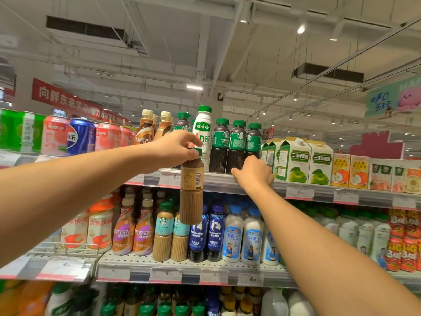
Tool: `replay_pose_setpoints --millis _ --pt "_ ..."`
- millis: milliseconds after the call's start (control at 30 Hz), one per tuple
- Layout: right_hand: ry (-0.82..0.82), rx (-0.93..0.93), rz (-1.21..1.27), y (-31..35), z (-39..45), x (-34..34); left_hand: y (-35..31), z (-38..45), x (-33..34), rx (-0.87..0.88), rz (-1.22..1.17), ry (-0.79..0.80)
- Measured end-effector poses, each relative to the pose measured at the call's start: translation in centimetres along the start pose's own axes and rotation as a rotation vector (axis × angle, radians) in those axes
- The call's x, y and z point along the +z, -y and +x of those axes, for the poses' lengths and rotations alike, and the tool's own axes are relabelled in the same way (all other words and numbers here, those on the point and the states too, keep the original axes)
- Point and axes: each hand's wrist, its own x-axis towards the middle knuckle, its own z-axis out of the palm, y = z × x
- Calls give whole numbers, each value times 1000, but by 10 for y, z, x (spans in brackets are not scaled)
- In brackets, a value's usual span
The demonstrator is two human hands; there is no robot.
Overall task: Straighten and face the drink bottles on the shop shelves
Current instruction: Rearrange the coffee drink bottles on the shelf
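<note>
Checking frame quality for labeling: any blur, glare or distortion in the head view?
Head view: strong wide-angle bowing of shelf edge and ceiling; edges soft, cans and bottom-row bottles smeared; centre sharp on held bottle; ceiling lights bloom slightly; no harsh shadows.

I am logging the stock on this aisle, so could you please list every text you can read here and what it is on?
"NESCAFE": coffee bottles, middle shelf.
"luckin coffee": blue bottles.
"AMERICANO", partly: dark Starbucks bottle, top shelf.
"娃哈哈": white bottle.
"三锋苹果醋": green cartons.
"向胖东来学习": red banner.
"9": price tag.
Held brown bottle's label: too blurred.
</note>
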Motion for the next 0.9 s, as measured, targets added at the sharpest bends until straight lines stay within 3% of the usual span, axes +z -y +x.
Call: replay_pose_setpoints --millis 333,433,467,533,633,900 --pt "-66 42 123 1 -10 10 19 -22 -13 -24 -15 9" --pt "-152 -135 365 6 -48 21 33 -30 -14 -33 -26 5" --pt "-111 -223 461 11 -64 24 37 -33 -14 -34 -21 2" --pt "130 -335 656 25 -96 28 46 -39 -13 -30 -2 -3" --pt "441 -386 781 48 -132 32 57 -50 -10 -28 6 4" --pt "400 -323 614 78 -175 56 94 -88 3 -43 -37 -6"
